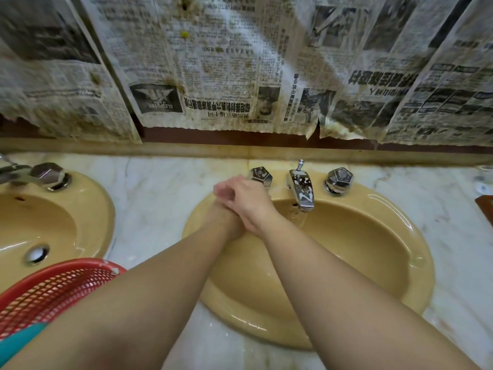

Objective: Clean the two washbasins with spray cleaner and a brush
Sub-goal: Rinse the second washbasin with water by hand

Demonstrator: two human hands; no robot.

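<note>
Two mustard-yellow washbasins are set in a marble counter: the right basin (400,217) below me and the left basin (88,209) at the left edge. Both my hands are together over the right basin's back left rim, near the left tap knob (260,174). My right hand (248,200) lies on top, its fingers curled round my left hand (220,193), which is mostly hidden beneath it. Neither hand holds a tool. A thin stream of water (302,220) runs from the chrome spout (302,190). No spray bottle or brush is in view.
A red mesh basket (53,289) sits at the lower left with a teal object (18,343) in it. The left basin's tap (45,173) is at the far left. Stained newspaper (240,76) covers the wall. A brown object (485,209) lies at the right edge.
</note>
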